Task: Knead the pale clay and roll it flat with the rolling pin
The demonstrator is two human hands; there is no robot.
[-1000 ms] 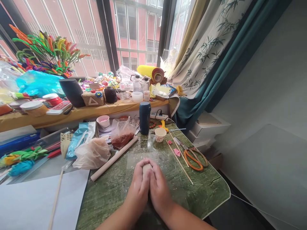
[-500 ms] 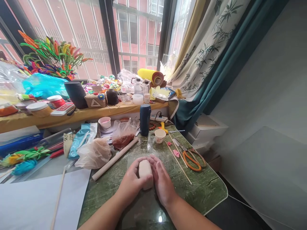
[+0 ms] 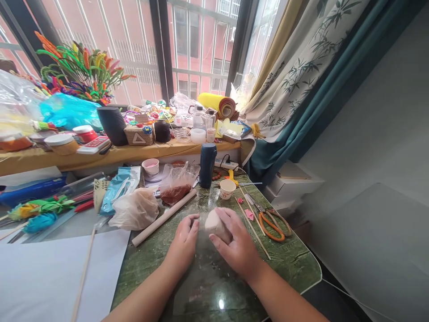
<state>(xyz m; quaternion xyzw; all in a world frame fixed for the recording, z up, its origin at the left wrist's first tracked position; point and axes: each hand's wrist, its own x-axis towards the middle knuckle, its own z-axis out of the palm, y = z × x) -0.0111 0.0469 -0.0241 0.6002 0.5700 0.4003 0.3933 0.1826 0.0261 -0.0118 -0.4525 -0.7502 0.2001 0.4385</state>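
Note:
A lump of white clay is gripped in my right hand, with the fingers over its far side and the thumb along its near side. It is blocky with rounded edges. To the left of the clay, my left hand is apart from it, fingers loosely curved, thumb separate, with nothing in it. Both hands are over the green marbled tabletop. A pale rolling pin lies slantwise beyond my left hand.
Right of my hands lie orange-handled scissors, thin wooden sticks and pink scraps. A paper cup and a dark blue bottle stand behind. At left are a crumpled plastic bag and white paper.
My hands have parted. The left has let go of the clay and drawn left, while the right has closed over the clay and tilted it. The view has shifted slightly.

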